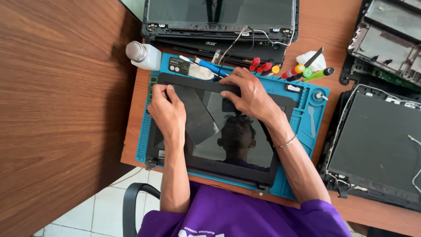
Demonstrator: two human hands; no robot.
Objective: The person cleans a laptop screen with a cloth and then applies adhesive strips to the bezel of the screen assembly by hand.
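A laptop screen assembly (245, 153) with a glossy dark panel and black bezel lies flat on a blue repair mat (302, 123). My left hand (169, 112) rests on the far left part of the bezel, fingers curled and pinching its edge near the corner. My right hand (252, 94) presses fingertips on the far bezel strip (197, 81) near its middle. A grey film-like sheet (197, 116) lies slanted on the panel between my hands.
A white bottle with a metal cap (142, 55) stands at the mat's far left corner. Screwdrivers with red, yellow and green handles (302, 70) lie along the mat's far edge. Opened laptop lids lie ahead (219, 17) and to the right (377, 145). A dark wooden tabletop (57, 109) is on the left.
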